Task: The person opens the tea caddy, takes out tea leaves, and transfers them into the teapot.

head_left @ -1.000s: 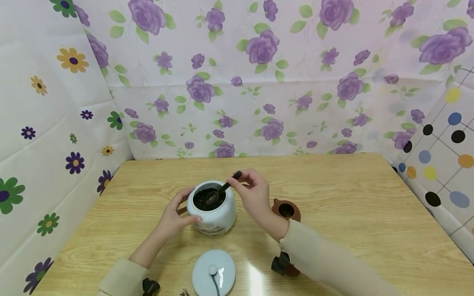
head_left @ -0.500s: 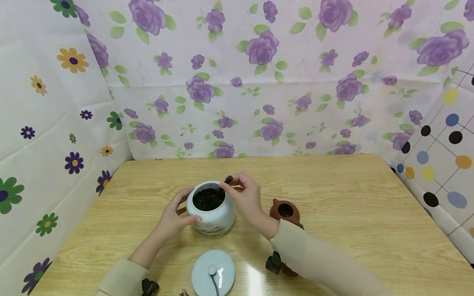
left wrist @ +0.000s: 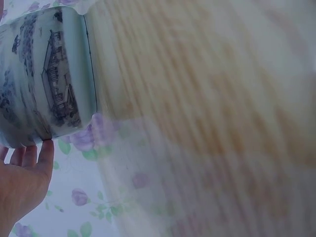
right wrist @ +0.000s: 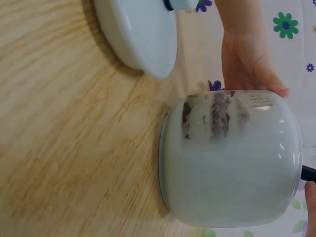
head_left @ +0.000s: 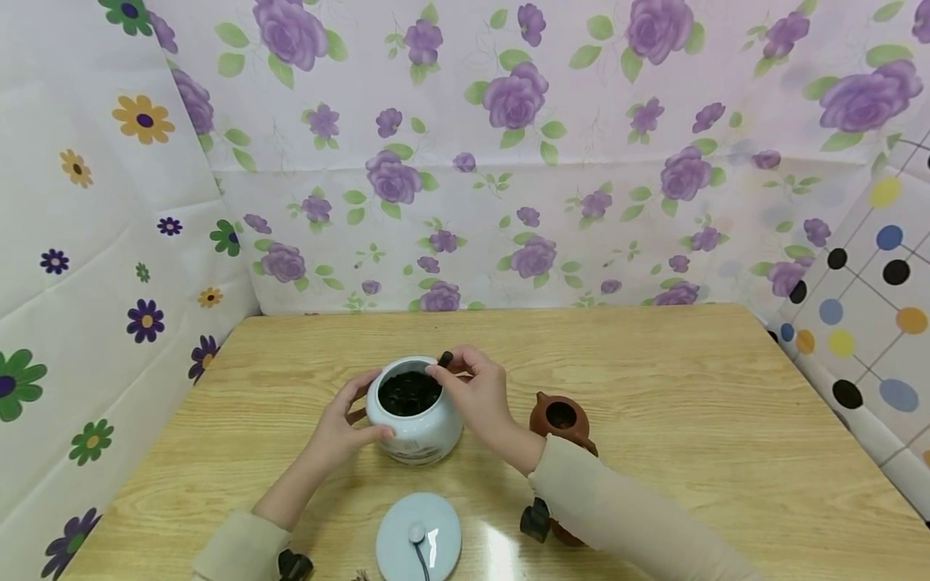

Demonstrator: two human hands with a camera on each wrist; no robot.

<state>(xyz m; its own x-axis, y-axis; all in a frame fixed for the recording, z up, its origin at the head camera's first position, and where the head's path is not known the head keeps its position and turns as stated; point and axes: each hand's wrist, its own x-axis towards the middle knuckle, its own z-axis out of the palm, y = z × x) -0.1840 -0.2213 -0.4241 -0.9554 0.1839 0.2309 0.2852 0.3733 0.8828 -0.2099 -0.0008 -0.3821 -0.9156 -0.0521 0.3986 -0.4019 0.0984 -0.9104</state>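
Observation:
A white porcelain jar [head_left: 421,444] with a painted scene stands uncovered on the table. Dark tea leaves [head_left: 407,395] lie inside it. My left hand [head_left: 337,432] holds the jar round its left side, thumb at the front; the left wrist view shows fingertips against the jar's wall [left wrist: 54,79]. At the jar's right rim, my right hand [head_left: 483,399] pinches a spoon by its black handle [head_left: 446,358]. The spoon's bowl is out of sight down in the jar. In the right wrist view, the handle [right wrist: 309,173] pokes out past the mouth beside a thumb [right wrist: 311,200].
The jar's pale lid [head_left: 407,516], with a round knob and dark cord, lies in front of the jar. A brown clay teapot [head_left: 541,420] without a lid stands right of my right hand, partly behind the sleeve. Flowered cloth [head_left: 465,202] hangs behind the wooden table [head_left: 690,420].
My right hand has moved left and slightly down toward the jar's rim. The spoon's bowl, visible over the leaves before, has sunk from view. My left hand has stayed on the jar.

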